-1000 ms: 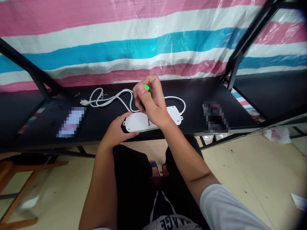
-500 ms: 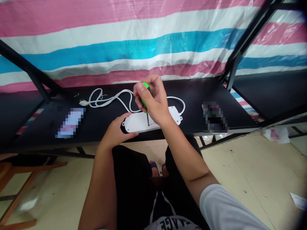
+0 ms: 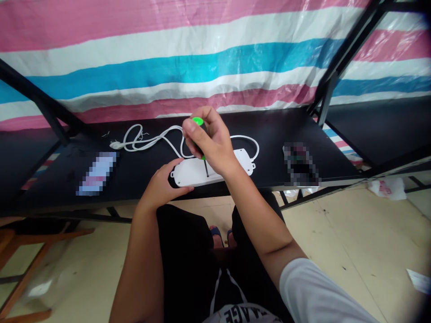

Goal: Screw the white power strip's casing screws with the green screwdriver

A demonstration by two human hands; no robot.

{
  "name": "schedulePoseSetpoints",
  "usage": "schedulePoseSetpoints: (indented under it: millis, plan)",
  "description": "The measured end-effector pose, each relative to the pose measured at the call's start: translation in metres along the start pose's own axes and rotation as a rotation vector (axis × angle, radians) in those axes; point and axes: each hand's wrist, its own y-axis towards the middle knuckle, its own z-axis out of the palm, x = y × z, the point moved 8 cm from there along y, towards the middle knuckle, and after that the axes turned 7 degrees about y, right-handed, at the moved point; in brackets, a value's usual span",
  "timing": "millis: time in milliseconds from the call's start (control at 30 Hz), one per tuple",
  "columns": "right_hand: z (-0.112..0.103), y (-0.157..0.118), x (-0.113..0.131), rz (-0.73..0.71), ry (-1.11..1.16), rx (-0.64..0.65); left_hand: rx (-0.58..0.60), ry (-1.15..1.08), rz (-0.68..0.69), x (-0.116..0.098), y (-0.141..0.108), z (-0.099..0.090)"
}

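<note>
A white power strip (image 3: 190,173) lies across the black table near its front edge, with screw holes showing at its corners. My left hand (image 3: 164,185) grips its left end, thumb along the near side and fingers on the far side. In my right hand (image 3: 215,142) is a screwdriver (image 3: 198,121) with a green and black handle, fingers wrapped round it. The dark shaft points down, its tip touching the middle of the strip's upper face. My right hand and wrist cover part of the strip.
The strip's white cord (image 3: 151,144) loops behind it to a plug (image 3: 116,145) at the left. Blurred-out flat devices lie left (image 3: 97,174) and right (image 3: 301,165) on the black table (image 3: 269,130). Striped plastic sheeting (image 3: 202,67) hangs behind, between dark metal posts.
The screwdriver's handle end and my right hand have shifted slightly left, so the shaft tilts a little more. My left hand keeps its hold on the power strip.
</note>
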Motion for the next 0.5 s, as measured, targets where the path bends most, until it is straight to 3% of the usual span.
schedulePoseSetpoints:
  millis: [200, 500]
  plan:
    - [0.0018, 0.0033, 0.0008, 0.029, 0.008, 0.117, -0.007, 0.002, 0.005, 0.0010, 0.0004, 0.0001]
    - [0.0002, 0.0011, 0.0057, 0.060, -0.040, 0.019, -0.009, 0.001, 0.004, 0.0001, 0.0001, 0.0001]
